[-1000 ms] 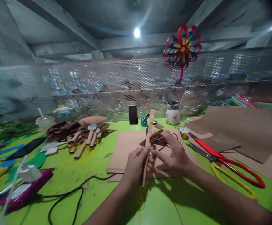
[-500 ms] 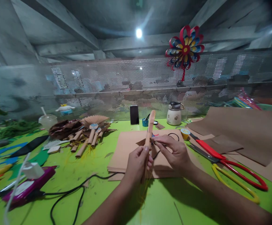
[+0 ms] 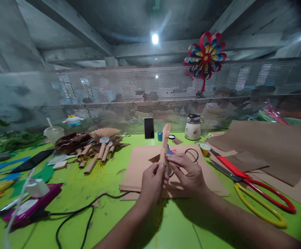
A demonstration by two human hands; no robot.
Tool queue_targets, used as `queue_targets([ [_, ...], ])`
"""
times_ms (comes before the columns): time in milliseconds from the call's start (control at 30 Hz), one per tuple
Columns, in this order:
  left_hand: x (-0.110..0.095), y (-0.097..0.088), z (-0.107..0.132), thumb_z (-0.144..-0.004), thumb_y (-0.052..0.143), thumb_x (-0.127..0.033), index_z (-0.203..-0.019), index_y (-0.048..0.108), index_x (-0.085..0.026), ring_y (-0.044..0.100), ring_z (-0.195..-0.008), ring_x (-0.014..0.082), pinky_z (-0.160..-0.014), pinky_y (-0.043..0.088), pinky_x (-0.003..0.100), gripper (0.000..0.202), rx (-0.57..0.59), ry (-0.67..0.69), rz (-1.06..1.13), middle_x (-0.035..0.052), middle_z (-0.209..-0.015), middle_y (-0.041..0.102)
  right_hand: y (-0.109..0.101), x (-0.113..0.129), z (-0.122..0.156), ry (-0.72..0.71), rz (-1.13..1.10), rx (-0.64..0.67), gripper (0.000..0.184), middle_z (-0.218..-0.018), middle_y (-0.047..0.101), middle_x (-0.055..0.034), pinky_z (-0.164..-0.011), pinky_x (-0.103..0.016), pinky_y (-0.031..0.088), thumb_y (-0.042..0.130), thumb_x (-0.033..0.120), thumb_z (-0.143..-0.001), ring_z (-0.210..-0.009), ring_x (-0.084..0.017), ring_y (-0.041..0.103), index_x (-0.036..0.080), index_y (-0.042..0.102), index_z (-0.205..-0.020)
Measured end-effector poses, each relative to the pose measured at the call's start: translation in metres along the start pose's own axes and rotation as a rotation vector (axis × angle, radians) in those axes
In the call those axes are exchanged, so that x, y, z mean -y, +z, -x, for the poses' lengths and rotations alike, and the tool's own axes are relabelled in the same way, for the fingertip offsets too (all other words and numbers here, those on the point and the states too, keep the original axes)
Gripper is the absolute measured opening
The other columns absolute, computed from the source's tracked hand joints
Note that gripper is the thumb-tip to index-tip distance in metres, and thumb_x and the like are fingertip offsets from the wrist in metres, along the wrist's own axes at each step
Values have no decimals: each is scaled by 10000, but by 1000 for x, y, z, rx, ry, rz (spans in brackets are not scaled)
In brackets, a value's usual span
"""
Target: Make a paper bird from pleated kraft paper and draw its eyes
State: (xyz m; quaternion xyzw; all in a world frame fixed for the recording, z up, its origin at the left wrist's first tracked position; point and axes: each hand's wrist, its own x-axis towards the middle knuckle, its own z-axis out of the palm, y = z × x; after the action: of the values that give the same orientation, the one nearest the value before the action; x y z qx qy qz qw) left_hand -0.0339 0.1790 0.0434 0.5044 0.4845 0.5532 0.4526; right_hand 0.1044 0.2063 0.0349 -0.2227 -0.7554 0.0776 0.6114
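My left hand (image 3: 152, 185) is closed around a folded brown paper fan (image 3: 164, 143), holding it upright above a stack of brown paper sheets (image 3: 140, 166). My right hand (image 3: 189, 174) pinches the fan's folds at its middle, fingers pressed together against the paper. Thin yellow string hangs from the fan's lower end, below my left hand. Both hands sit over the green table (image 3: 98, 214), just in front of me.
Large red-and-yellow scissors (image 3: 254, 188) lie to the right, beside big brown sheets (image 3: 269, 145). A pile of finished paper fans (image 3: 95, 147) sits at left. A pink device (image 3: 28, 205) with black cable (image 3: 83, 214) lies front left. A phone (image 3: 148, 127), jar (image 3: 193, 126) and tape roll (image 3: 204, 148) stand behind.
The fan was partly spread a second ago; now its folds are pressed shut and upright. My right hand has moved in closer to the left hand and lower on the fan.
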Motion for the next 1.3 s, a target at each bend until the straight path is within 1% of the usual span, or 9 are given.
queue_targets([
  [200, 1, 2, 1, -791, 569, -487, -702, 560, -161, 466, -433, 87, -417, 369, 192, 338, -14, -3, -21, 0, -534, 551, 1, 0, 0, 27, -17, 3, 301, -991, 715, -89, -820, -388, 551, 582, 64, -853, -966, -215, 626, 213, 685, -1094],
  [367, 6, 3, 2, -822, 538, -447, -726, 559, -159, 463, -439, 83, -422, 361, 186, 304, -26, 8, -31, -1, -548, 549, 3, 0, 2, 41, -24, -5, 310, -996, 718, -82, -818, -389, 553, 588, 65, -849, -967, -215, 624, 223, 687, -1097],
  [500, 8, 3, 1, -825, 531, -452, -708, 543, -164, 466, -440, 87, -420, 362, 189, 311, -20, 15, -26, -2, -544, 542, 5, -1, 5, 45, -12, -8, 307, -1007, 717, -78, -833, -388, 552, 595, 73, -846, -984, -216, 624, 232, 691, -1091],
  [667, 7, 4, 1, -807, 544, -473, -689, 534, -165, 459, -430, 83, -414, 359, 188, 330, -32, 9, -10, -7, -533, 534, 8, -3, 8, 35, 14, -1, 311, -1028, 717, -79, -862, -397, 543, 602, 75, -843, -1002, -216, 618, 224, 684, -1103],
  [833, 7, 4, 2, -786, 560, -500, -703, 552, -161, 462, -430, 87, -407, 359, 189, 349, -40, -20, -3, -8, -534, 538, 8, -3, 8, 26, 17, 0, 307, -1015, 720, -79, -849, -398, 547, 607, 80, -843, -994, -216, 614, 217, 682, -1107],
  [1067, 8, 2, 2, -788, 566, -507, -682, 553, -166, 467, -429, 91, -414, 351, 194, 358, -43, -9, 2, -6, -523, 539, 6, -1, 6, 41, 8, 7, 307, -1011, 723, -76, -841, -408, 553, 603, 93, -846, -991, -221, 619, 233, 684, -1107],
  [1300, 9, 3, 2, -793, 564, -519, -672, 558, -166, 467, -430, 87, -427, 359, 197, 374, -36, 11, 5, -5, -533, 543, 5, -1, 6, 28, 29, 12, 302, -1001, 725, -76, -829, -419, 554, 601, 96, -848, -976, -227, 620, 240, 683, -1100],
])
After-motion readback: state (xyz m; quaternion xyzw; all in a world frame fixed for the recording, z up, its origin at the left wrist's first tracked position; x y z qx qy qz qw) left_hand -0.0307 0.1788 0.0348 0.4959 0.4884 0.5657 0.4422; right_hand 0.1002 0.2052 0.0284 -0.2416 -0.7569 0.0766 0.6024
